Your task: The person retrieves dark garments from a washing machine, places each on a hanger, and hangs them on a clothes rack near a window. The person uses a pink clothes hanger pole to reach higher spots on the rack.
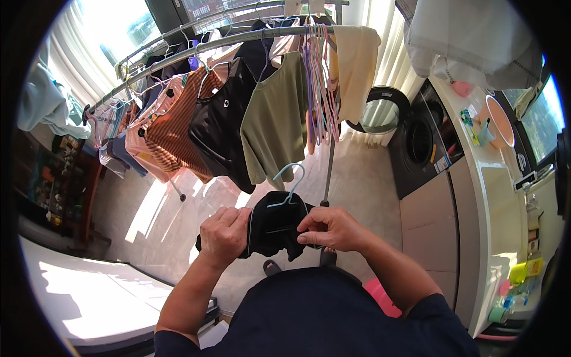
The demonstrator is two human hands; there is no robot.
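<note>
A black garment (270, 227) with a pale piping line hangs bunched between my hands, above the floor. The hook of a light blue hanger (302, 172) rises out of its top, while most of the hanger is hidden inside the cloth. My left hand (224, 233) is closed around the garment's left side. At its right edge, my right hand (332, 228) pinches the cloth between thumb and fingers. Just beyond the hook hangs an olive-green top (279, 120) on a metal clothes rack (250, 35).
Beside the olive top hang a black satin top (223, 129), an orange striped shirt (178, 129) and several bare hangers (319, 89). A yellow towel (359, 67) drapes over the rail. On the right, a front-loading washing machine (417, 138) has its door open beside a counter (484, 232).
</note>
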